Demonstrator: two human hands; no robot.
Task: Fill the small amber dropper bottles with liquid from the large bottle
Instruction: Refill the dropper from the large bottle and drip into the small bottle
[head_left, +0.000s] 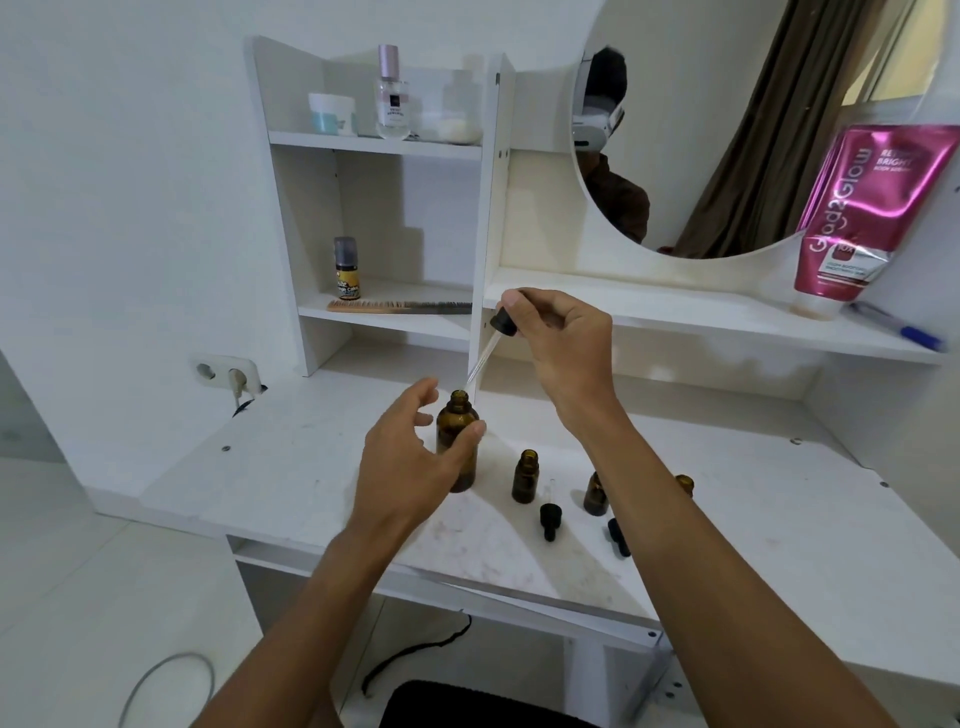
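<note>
Large amber bottle stands upright and uncapped at centre frame on the white desk. Left hand cups it from the left side: fingers spread and curled, thumb tip on the bottle's right shoulder, the other fingers apart near the neck; whether they touch the glass cannot be told.

Right hand, above and right of the bottle, is pinched shut on the black cap of a dropper. The glass tube slants down and left; its tip sits just above the bottle's open mouth, at its right edge. Liquid level in tube or bottle not readable.

Lower right of centre: three small amber bottles on the desk, all uncapped. First small bottle stands clear, just right of the large one. Second small bottle is partly hidden by the right forearm. Third small bottle shows only its neck beyond that forearm.

Two black dropper caps lie on the desk in front of them: one cap near the first small bottle, another cap against the forearm's edge.
</note>
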